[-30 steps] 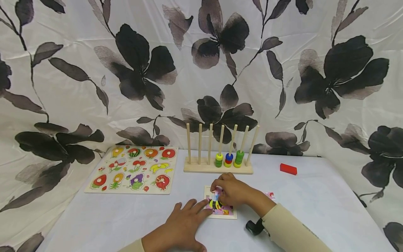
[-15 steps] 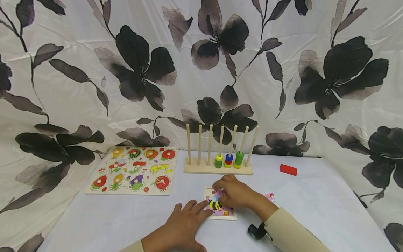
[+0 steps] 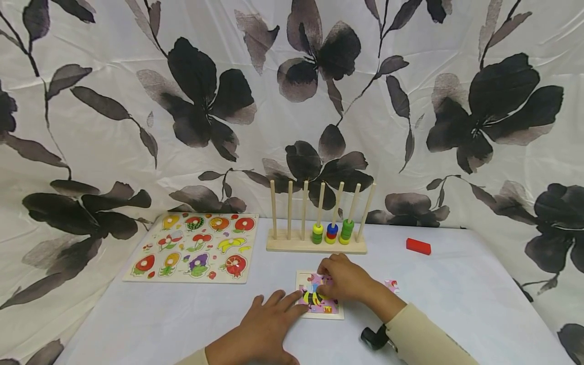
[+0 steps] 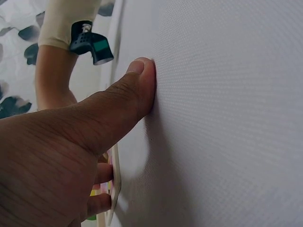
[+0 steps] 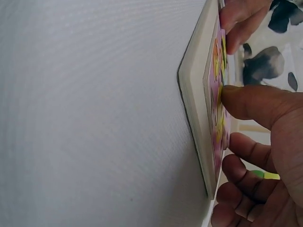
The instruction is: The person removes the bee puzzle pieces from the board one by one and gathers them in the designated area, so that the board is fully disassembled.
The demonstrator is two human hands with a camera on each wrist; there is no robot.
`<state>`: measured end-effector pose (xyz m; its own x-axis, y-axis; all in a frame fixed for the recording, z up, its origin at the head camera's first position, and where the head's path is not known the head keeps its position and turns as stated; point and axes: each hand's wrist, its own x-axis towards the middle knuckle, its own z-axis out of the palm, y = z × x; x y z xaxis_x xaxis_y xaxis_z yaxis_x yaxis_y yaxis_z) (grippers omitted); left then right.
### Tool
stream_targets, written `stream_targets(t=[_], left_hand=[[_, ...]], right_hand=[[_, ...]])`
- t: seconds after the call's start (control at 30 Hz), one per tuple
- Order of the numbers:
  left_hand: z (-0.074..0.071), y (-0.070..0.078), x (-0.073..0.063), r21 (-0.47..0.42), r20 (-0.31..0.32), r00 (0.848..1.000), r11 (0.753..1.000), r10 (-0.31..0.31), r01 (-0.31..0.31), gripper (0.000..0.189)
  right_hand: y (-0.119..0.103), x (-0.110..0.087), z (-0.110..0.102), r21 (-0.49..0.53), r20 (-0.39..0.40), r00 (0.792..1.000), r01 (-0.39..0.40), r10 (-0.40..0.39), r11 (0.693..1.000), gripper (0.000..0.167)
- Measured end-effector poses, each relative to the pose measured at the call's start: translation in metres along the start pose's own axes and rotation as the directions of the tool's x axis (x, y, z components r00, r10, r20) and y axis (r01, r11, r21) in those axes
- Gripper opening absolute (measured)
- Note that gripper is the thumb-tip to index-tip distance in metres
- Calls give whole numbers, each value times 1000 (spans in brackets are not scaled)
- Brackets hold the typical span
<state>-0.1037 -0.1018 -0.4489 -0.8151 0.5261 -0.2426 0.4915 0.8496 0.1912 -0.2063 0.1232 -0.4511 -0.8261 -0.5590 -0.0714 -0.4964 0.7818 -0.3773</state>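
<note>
A small wooden jigsaw puzzle [image 3: 313,297] with a bee picture lies in a pale frame [image 3: 319,316] on the table. My left hand [image 3: 270,327] is spread flat, its fingertips resting on the frame's left side. In the left wrist view its thumb [image 4: 137,85] touches the cloth. Over the puzzle's upper right, my right hand [image 3: 349,280] has curled fingers. Seen from the right wrist, its thumb and index finger pinch a slightly raised pink puzzle piece [image 5: 226,135]; the hand hides part of the picture. Another pink piece [image 3: 391,286] lies beyond the right wrist.
Behind the puzzle stands a wooden peg rack [image 3: 292,244] with coloured rings on some pegs. A fruit puzzle board [image 3: 182,278] lies at the left. A red block [image 3: 417,246] sits at the right. A black device [image 3: 374,338] is at the right sleeve.
My right hand has shifted slightly right, its index finger drawing back from the puzzle's top left, so more of the pink picture shows. My left hand stays in place.
</note>
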Motion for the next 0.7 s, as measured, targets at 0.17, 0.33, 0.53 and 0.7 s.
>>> stream_targets(t=[0.17,0.33,0.53,0.7], left_hand=[[0,0,0,2,5,1000,1000,-5,5,102],[0,0,0,-12,11,1000,1000,-13,13,101],[1,0,1,-26,12,1000,1000,-15,15,101],[1,0,1,-24,12,1000,1000,-12,12,101]], right_hand=[[1,-1,0,-1,-16,1000,14,-14,1000,33],[2,-3,1,32,-24,1000,12,-11,999,27],[2,-3,0,84,-14,1000,3,-2,996,22],[3,-2,0,94,-22,1000,6,-4,996,20]])
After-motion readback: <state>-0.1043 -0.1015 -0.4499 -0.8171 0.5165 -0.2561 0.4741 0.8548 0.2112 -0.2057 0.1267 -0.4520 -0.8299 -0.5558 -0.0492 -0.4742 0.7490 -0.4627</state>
